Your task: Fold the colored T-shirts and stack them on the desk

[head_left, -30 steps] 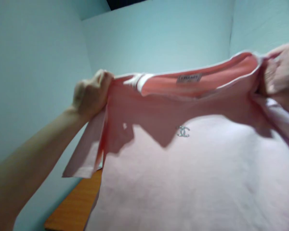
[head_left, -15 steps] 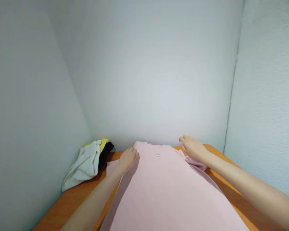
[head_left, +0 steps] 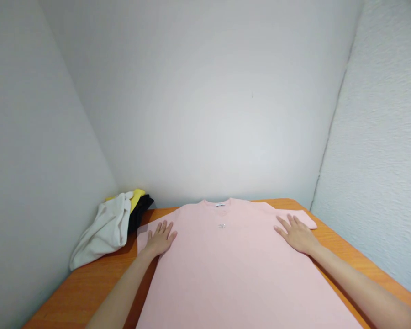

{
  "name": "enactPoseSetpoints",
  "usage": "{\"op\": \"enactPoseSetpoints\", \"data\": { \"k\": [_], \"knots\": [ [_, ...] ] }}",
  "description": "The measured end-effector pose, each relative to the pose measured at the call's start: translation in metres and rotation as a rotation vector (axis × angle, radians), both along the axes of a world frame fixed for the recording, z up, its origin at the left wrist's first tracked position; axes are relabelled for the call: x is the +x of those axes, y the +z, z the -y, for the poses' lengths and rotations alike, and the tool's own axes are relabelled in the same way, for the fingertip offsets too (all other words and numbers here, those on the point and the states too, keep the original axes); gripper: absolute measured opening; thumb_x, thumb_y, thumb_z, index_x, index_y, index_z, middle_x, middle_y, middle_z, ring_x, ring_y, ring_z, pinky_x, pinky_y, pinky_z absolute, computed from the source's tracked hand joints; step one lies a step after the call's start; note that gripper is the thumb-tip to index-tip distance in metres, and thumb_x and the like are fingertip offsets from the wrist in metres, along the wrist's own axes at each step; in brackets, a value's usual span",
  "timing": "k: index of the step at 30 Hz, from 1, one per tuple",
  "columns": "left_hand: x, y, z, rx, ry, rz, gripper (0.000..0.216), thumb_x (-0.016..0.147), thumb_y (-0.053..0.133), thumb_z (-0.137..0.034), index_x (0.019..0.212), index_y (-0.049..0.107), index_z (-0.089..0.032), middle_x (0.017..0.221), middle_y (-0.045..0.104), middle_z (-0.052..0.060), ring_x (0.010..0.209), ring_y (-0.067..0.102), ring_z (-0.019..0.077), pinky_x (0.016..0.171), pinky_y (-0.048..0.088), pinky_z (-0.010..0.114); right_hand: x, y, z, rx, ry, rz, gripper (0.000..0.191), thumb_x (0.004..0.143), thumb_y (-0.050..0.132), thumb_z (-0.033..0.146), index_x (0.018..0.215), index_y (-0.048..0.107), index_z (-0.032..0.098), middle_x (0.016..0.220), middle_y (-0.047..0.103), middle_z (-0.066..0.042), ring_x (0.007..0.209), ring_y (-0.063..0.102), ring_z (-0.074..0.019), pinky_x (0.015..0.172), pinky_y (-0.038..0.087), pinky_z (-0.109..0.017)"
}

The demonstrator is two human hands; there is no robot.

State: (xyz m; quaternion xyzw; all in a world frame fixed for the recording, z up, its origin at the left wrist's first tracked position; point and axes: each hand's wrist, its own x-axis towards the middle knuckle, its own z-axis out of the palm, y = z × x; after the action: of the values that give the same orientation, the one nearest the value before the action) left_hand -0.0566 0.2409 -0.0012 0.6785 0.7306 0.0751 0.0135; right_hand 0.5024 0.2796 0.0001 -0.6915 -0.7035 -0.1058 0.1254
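A pink T-shirt (head_left: 233, 269) lies spread out, its neckline toward the back wall and a small emblem on its chest. Both sleeves stretch out to the sides; the lower hem is outside the view. My left hand (head_left: 160, 238) rests on the shirt near the left sleeve, fingers spread and palm down. On the opposite side my right hand (head_left: 297, 234) lies with fingers apart by the right sleeve. Neither hand grips the fabric.
The shirt lies on an orange-brown wooden table (head_left: 85, 292). A heap of white cloth (head_left: 104, 228), yellow cloth (head_left: 137, 196) and black cloth (head_left: 139, 213) sits at the left back corner. Pale walls (head_left: 205, 100) close in the back and both sides.
The shirt's bunched right sleeve now lies flat and outstretched, and the collar and shoulders are smoother. My right hand came down onto the shirt; my left hand moved left toward the sleeve.
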Motion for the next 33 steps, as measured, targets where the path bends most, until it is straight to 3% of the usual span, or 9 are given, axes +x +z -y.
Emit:
{"op": "enactPoseSetpoints", "data": {
  "k": [4, 7, 10, 13, 17, 22, 28, 31, 33],
  "knots": [
    [0.013, 0.009, -0.009, 0.029, 0.024, -0.058, 0.067, 0.096, 0.023, -0.056, 0.152, 0.026, -0.020, 0.158, 0.015, 0.013, 0.146, 0.015, 0.0341, 0.113, 0.017, 0.063, -0.003, 0.017, -0.007, -0.044, -0.060, 0.022, 0.068, 0.091, 0.036, 0.061, 0.147, 0.044, 0.022, 0.151, 0.033, -0.018, 0.139, 0.029, -0.0396, 0.110, 0.027, -0.054],
    [0.029, 0.025, 0.001, 0.095, -0.024, -0.137, 0.064, 0.097, 0.031, -0.051, 0.150, 0.030, -0.015, 0.157, 0.017, 0.017, 0.147, 0.009, 0.0357, 0.115, 0.007, 0.063, -0.005, 0.038, 0.001, -0.042, -0.058, 0.034, 0.068, 0.092, 0.035, 0.058, 0.146, 0.044, 0.017, 0.148, 0.037, -0.020, 0.138, 0.029, -0.0415, 0.109, 0.026, -0.057],
    [0.049, 0.034, 0.046, 0.172, -0.169, -0.195, 0.060, 0.099, 0.029, -0.047, 0.152, 0.025, -0.020, 0.160, 0.008, 0.011, 0.148, 0.000, 0.0294, 0.118, 0.004, 0.058, 0.006, 0.052, 0.036, -0.005, -0.050, 0.049, 0.067, 0.093, 0.036, 0.051, 0.144, 0.043, 0.009, 0.146, 0.039, -0.021, 0.137, 0.030, -0.0390, 0.110, 0.026, -0.053],
    [0.060, 0.021, 0.122, 0.255, -0.387, -0.213, 0.056, 0.100, 0.027, -0.049, 0.152, 0.025, -0.027, 0.160, 0.012, 0.005, 0.149, 0.005, 0.0266, 0.119, 0.013, 0.054, 0.022, 0.055, 0.103, -0.025, 0.012, 0.067, 0.054, 0.094, 0.036, 0.048, 0.129, 0.056, 0.013, 0.131, 0.054, -0.017, 0.123, 0.048, -0.0335, 0.104, 0.035, -0.046],
    [0.053, -0.018, 0.213, 0.213, -0.414, -0.193, 0.060, 0.098, 0.028, -0.052, 0.152, 0.022, -0.026, 0.159, 0.017, 0.003, 0.148, 0.012, 0.0276, 0.116, 0.023, 0.057, 0.025, 0.046, 0.209, -0.073, 0.149, 0.047, 0.049, 0.098, 0.032, 0.047, 0.123, 0.060, 0.015, 0.121, 0.061, -0.016, 0.113, 0.055, -0.0310, 0.099, 0.040, -0.045],
    [0.054, -0.048, 0.252, 0.144, -0.275, -0.156, 0.068, 0.097, 0.021, -0.055, 0.153, 0.018, -0.015, 0.159, 0.011, 0.007, 0.148, 0.010, 0.0254, 0.118, 0.024, 0.053, 0.016, 0.012, 0.286, -0.071, 0.305, 0.094, 0.059, 0.099, 0.031, 0.053, 0.150, 0.035, 0.024, 0.153, 0.033, -0.006, 0.143, 0.023, -0.0293, 0.116, 0.019, -0.051],
    [0.060, -0.042, 0.257, 0.087, -0.231, -0.159, 0.067, 0.097, 0.024, -0.051, 0.153, 0.021, -0.015, 0.159, 0.012, 0.008, 0.148, 0.012, 0.0252, 0.118, 0.019, 0.054, 0.028, -0.017, 0.307, -0.058, 0.191, 0.120, 0.061, 0.099, 0.023, 0.056, 0.154, 0.027, 0.029, 0.156, 0.026, -0.002, 0.145, 0.015, -0.0308, 0.114, 0.010, -0.062],
    [0.074, -0.029, 0.267, 0.154, -0.209, -0.180, 0.063, 0.097, 0.030, -0.047, 0.149, 0.033, -0.012, 0.156, 0.024, 0.014, 0.146, 0.018, 0.0318, 0.116, 0.010, 0.064, 0.032, -0.011, 0.309, -0.050, 0.205, 0.106, 0.059, 0.099, 0.025, 0.057, 0.151, 0.033, 0.030, 0.155, 0.029, -0.003, 0.144, 0.019, -0.0324, 0.111, 0.015, -0.064],
    [0.101, -0.018, 0.283, 0.298, -0.255, -0.159, 0.058, 0.096, 0.036, -0.044, 0.142, 0.044, -0.010, 0.152, 0.033, 0.017, 0.145, 0.020, 0.0364, 0.114, 0.006, 0.068, 0.033, 0.001, 0.310, -0.005, 0.199, 0.079, 0.057, 0.097, 0.030, 0.056, 0.142, 0.047, 0.025, 0.148, 0.041, -0.009, 0.138, 0.033, -0.0335, 0.108, 0.025, -0.059]
  ]
}}
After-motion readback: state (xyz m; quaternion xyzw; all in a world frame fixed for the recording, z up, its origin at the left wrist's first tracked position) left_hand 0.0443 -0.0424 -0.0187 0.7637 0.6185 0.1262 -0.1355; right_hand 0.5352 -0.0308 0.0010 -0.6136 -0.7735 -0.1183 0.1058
